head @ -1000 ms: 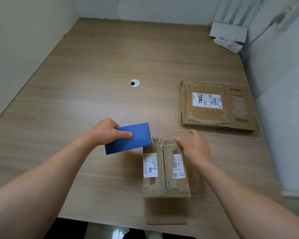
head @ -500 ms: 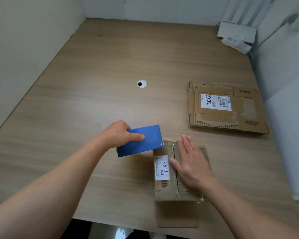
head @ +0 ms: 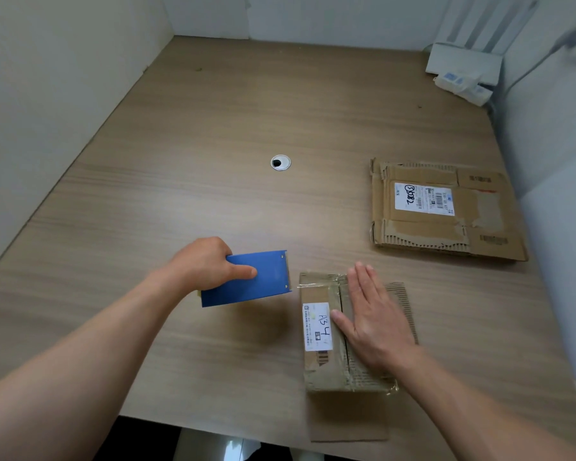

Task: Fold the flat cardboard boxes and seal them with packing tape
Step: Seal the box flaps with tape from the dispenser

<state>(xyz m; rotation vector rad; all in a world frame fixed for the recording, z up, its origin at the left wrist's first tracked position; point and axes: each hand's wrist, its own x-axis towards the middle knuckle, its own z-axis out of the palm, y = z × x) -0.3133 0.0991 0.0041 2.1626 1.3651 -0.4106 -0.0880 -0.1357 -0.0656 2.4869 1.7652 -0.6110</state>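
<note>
Grips blue tape dispenser (head: pixel 246 280) in left hand (head: pixel 210 265), presses folded box (head: pixel 321 357) at near right of worktop (head: pixel 213 134) with flat, straight-fingered right hand (head: pixel 376 322); risks tape (head: pixel 316 285) wrinkling or peeling off far edge on sideways yank.

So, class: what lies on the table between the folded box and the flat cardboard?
Nothing. In the head view, only a bare strip of table separates the box from the flat cardboard beyond it.
</note>
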